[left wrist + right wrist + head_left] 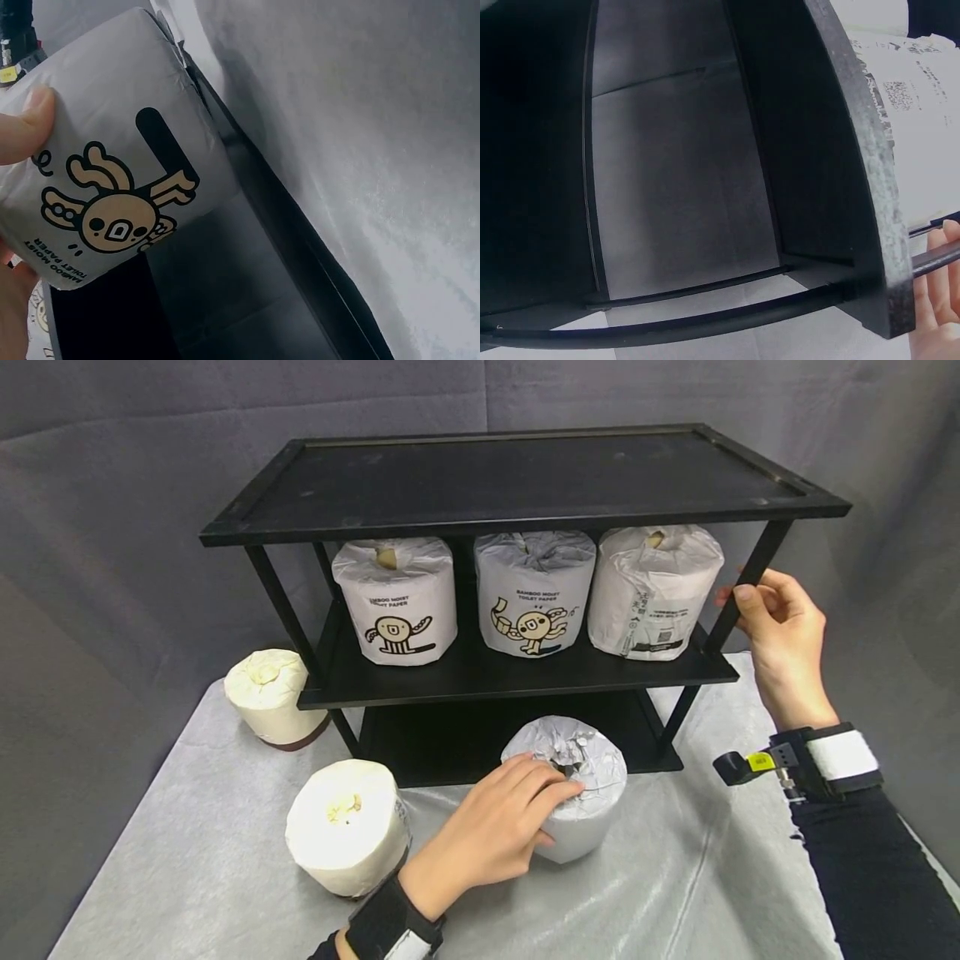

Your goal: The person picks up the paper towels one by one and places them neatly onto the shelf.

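My left hand [498,827] grips a wrapped toilet paper roll [573,831], fingers over its top and thumb on its side. That roll is at the front edge of the rack's bottom shelf [442,752]; whether it touches the shelf I cannot tell. Its cartoon print faces the left wrist camera, where the thumb [31,124] presses the wrapper. My right hand [783,635] holds the right front post [757,560] of the black rack [525,689] between thumb and fingers. In the right wrist view, its fingers [937,285] show beside the post.
On the middle shelf stand three wrapped rolls: left [408,610], centre [534,602] and right [652,602]. Two cream rolls stand on the grey cloth [217,852], one by the rack's left side [270,693] and one nearer the front [348,827]. A grey curtain hangs behind.
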`<state>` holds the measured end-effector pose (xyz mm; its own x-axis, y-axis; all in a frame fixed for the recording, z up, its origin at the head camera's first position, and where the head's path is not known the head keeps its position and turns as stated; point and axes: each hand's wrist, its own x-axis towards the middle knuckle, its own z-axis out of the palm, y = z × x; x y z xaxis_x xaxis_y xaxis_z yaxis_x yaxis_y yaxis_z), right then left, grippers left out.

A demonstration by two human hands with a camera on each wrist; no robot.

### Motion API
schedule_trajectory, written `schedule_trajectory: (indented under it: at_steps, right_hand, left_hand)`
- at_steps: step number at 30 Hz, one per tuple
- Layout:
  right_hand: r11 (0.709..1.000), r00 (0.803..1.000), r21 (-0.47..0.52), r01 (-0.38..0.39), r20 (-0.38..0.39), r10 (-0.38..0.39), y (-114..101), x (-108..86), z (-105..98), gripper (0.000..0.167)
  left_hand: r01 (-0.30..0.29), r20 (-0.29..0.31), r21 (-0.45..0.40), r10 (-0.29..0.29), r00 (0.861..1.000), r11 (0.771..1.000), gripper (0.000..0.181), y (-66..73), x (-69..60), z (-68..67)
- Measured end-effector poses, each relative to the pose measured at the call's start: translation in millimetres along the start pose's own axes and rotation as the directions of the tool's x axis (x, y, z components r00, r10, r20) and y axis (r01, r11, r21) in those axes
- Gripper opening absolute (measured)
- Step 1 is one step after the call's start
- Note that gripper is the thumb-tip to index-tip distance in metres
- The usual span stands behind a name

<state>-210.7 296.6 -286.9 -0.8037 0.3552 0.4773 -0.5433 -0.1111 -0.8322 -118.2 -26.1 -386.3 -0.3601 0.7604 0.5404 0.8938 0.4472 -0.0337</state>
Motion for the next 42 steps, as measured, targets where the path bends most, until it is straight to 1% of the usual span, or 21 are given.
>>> schedule_trajectory:
  at_steps: [3, 11, 16, 19, 22, 24, 29, 36, 42]
  right_hand:
    - [1.000, 1.000, -0.010, -0.001, 0.003, 0.001, 0, -0.1, 1, 0.021]
    - [1.000, 1.000, 0.009, -0.001, -0.005, 0.001, 1, -0.8, 1, 0.021]
    - [1.000, 1.000, 0.007, -0.002, -0.015, 0.002, 1, -0.5, 1, 0.021]
    - [1.000, 1.000, -0.001, -0.003, -0.016, 0.003, 1, -0.7, 0, 0.022]
    - [1.000, 1.000, -0.009, -0.003, -0.018, 0.003, 2, -0.9, 0, 0.023]
    - [1.000, 1.000, -0.011, -0.003, -0.019, 0.002, 2, -0.9, 0, 0.022]
    - [1.000, 1.000, 0.004, 0.007, -0.022, -0.007, 2, -0.3, 0, 0.021]
    - [1.000, 1.000, 0.025, 0.009, -0.020, -0.008, 2, -0.3, 1, 0.022]
    - [1.000, 1.000, 0.025, 0.005, -0.019, -0.004, 2, -0.7, 1, 0.022]
  left_hand:
    - [-0.002, -0.008, 0.017, 0.002, 1.000, 1.000, 0.070, -3.3, 2.3, 3.0]
    - [0.000, -0.033, 0.003, 0.000, 0.999, 1.000, 0.068, -7.4, 7.6, 9.8]
    - [0.011, -0.026, 0.027, -0.010, 1.000, 1.000, 0.070, -9.8, 12.7, 13.7]
    - [0.007, -0.034, 0.055, -0.005, 0.999, 0.998, 0.070, -13.0, 16.5, 17.0]
    - [-0.001, -0.031, 0.074, 0.003, 1.000, 0.997, 0.071, -16.6, 20.7, 20.3]
    - [-0.003, -0.018, 0.080, 0.005, 1.000, 0.997, 0.071, -18.8, 24.1, 22.3]
    - [0.011, 0.028, 0.084, -0.013, 1.000, 0.996, 0.070, -22.6, 31.5, 28.3]
    - [0.030, 0.060, 0.072, -0.034, 0.998, 0.997, 0.069, -24.8, 39.0, 36.4]
    - [0.041, 0.089, 0.090, -0.049, 0.995, 0.995, 0.070, -25.1, 46.2, 39.7]
